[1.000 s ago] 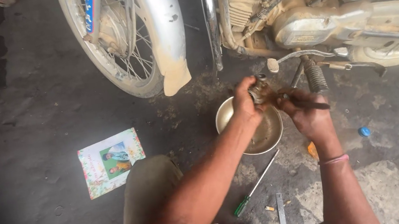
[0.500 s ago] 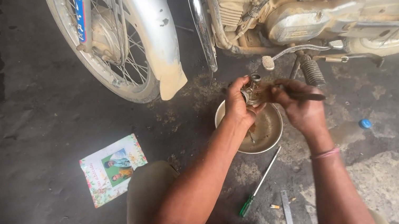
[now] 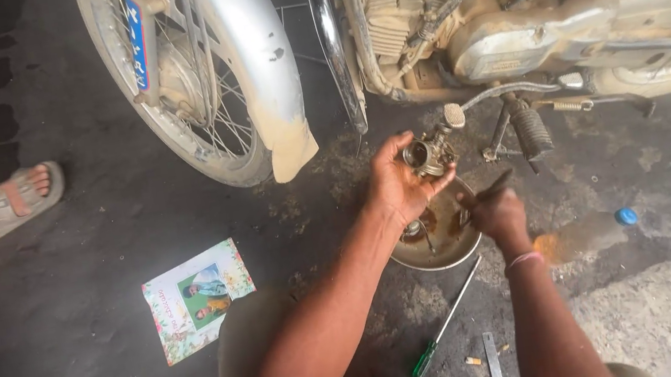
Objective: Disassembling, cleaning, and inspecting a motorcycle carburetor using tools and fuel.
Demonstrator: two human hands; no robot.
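I've got the small grimy metal carburettor (image 3: 429, 153) cupped in my left hand (image 3: 396, 186), palm up, fingers curled round its body, its round open mouth turned toward me. It's up in the air, just above the far rim of the shallow round metal bowl (image 3: 446, 253) that sits on the dark concrete floor (image 3: 91, 344). My right hand (image 3: 496, 213) is lower, over the bowl's right edge, closed in a fist around a thin dark tool (image 3: 490, 186) whose end pokes out toward the carburettor; I can't tell what kind of tool it is. Brownish liquid and a few small parts lie in the bowl.

Near the bowl, toward me, a green-handled screwdriver (image 3: 445, 325) lies slanted on the floor, with a flat metal ruler (image 3: 495, 367) beside it. To the right there's an orange stain and a small blue cap (image 3: 625, 216). Left of my arm, a printed card with a floral border (image 3: 199, 300) lies flat. Beyond my hands stands the dusty motorcycle (image 3: 525, 24), its spoked front wheel with silver mudguard (image 3: 245, 68) on the left. Far left, someone's sandalled foot (image 3: 1, 202).
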